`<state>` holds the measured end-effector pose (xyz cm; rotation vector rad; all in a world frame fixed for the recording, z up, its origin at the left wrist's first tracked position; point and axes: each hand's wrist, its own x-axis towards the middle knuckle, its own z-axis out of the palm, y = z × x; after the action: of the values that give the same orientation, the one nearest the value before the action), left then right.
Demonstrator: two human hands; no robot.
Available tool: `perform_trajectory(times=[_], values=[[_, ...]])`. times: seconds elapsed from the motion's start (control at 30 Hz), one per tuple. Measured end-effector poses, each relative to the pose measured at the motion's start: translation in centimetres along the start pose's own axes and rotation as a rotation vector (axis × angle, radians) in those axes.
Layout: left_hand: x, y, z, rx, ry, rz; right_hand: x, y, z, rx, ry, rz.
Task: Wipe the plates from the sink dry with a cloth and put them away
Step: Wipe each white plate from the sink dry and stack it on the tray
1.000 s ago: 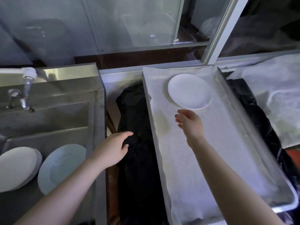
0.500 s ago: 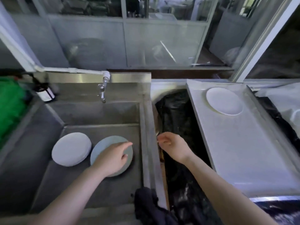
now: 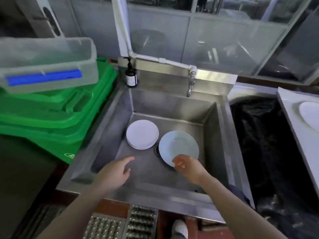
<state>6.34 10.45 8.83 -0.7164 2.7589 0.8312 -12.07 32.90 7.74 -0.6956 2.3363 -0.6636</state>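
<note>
Over the steel sink (image 3: pixel 212 128), the right hand (image 3: pixel 187 167) pinched the pale blue round plate's (image 3: pixel 178 147) near rim (fingers curled), the left hand (image 3: pixel 114 175) hovered spread, holding nothing.

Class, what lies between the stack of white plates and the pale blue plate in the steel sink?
Head view: only bare steel sink floor separates the white stack from the pale blue plate.

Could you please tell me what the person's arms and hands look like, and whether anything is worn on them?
Both forearms are bare as far as the frame shows, with no sleeves visible. The left hand and right hand wear no gloves, and no rings, watch or bracelets can be made out.
</note>
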Motion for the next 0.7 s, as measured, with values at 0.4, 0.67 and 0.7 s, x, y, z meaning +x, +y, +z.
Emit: perform_trajectory(times=[0.4, 0.67, 0.7], values=[[2.2, -8.2, -0.8, -0.671, 0.082, -0.331, 12.3, -1.8, 7.9, 0.231, -0.160, 0.266], [4.6, -10.3, 0.2, -0.888, 0.147, -0.469, 22.0, -1.1, 12.9, 0.315, -0.277, 0.441], [4.9, -10.3, 0.4, -0.906, 0.160, -0.489, 23.2, -1.1, 13.3, 0.338, -0.250, 0.481]])
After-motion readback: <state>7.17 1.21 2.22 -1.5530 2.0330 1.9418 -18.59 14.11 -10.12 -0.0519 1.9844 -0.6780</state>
